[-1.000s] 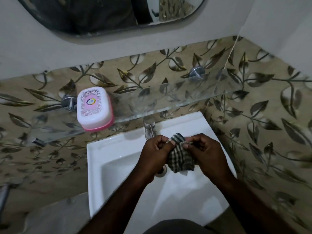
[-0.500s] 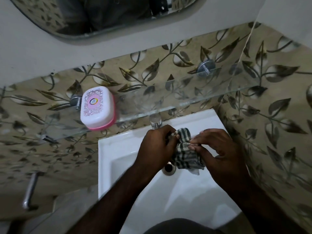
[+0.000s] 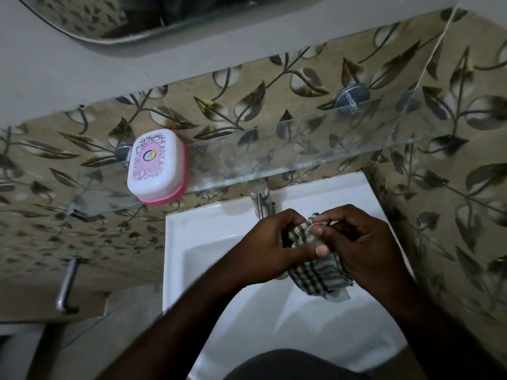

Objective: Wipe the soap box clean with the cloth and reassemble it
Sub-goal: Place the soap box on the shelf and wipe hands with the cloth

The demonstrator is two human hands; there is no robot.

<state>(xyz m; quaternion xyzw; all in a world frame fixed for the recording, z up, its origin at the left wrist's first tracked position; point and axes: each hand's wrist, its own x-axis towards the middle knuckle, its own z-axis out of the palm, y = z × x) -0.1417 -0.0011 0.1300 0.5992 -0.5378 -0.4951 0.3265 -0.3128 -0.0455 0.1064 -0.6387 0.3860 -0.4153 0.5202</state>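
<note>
A closed soap box [image 3: 157,165], white lid with a pink pattern over a pink base, stands on the glass shelf [image 3: 315,152] at the left. Over the white sink [image 3: 192,242] both hands hold a dark checked cloth [image 3: 318,278]. My left hand [image 3: 274,248] grips the cloth from the left, thumb lying across it. My right hand [image 3: 359,242] pinches its upper edge with fingertips. The cloth's lower part hangs loose below the hands. Both hands are well to the right of and below the soap box.
A chrome tap [image 3: 259,196] rises at the back of the sink, just behind my left hand. The leaf-patterned tile wall [image 3: 452,187] closes in on the right. A mirror [image 3: 109,17] hangs above. A metal handle [image 3: 67,286] sticks out at lower left.
The view has shifted, so box and sink sit further right in frame. My hands have reworked their hold: the left thumb now lies across the cloth and more cloth hangs below.
</note>
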